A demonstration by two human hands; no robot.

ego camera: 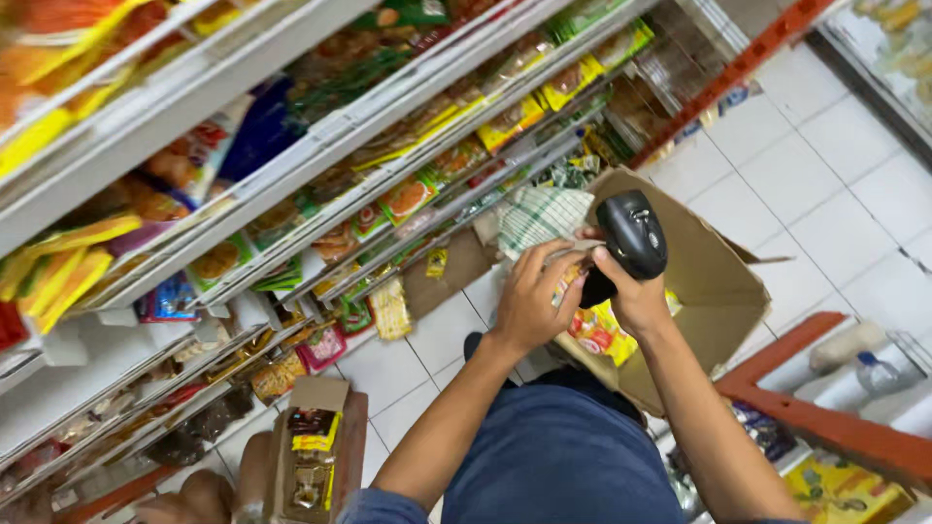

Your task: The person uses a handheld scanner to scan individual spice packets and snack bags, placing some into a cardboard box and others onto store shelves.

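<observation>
Shop aisle, white tiled floor (825, 184), snack-packed shelves (320, 146), open cardboard box (714, 281), right hand (636, 296) grip clamped on black scanner (631, 238), left hand (529, 301) grip closed on a packet (566, 275).

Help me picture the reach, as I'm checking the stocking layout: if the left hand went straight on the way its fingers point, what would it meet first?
The left hand points up and right, so it would probably meet the green checked cloth first, then the cardboard box; depth is unclear.
</observation>
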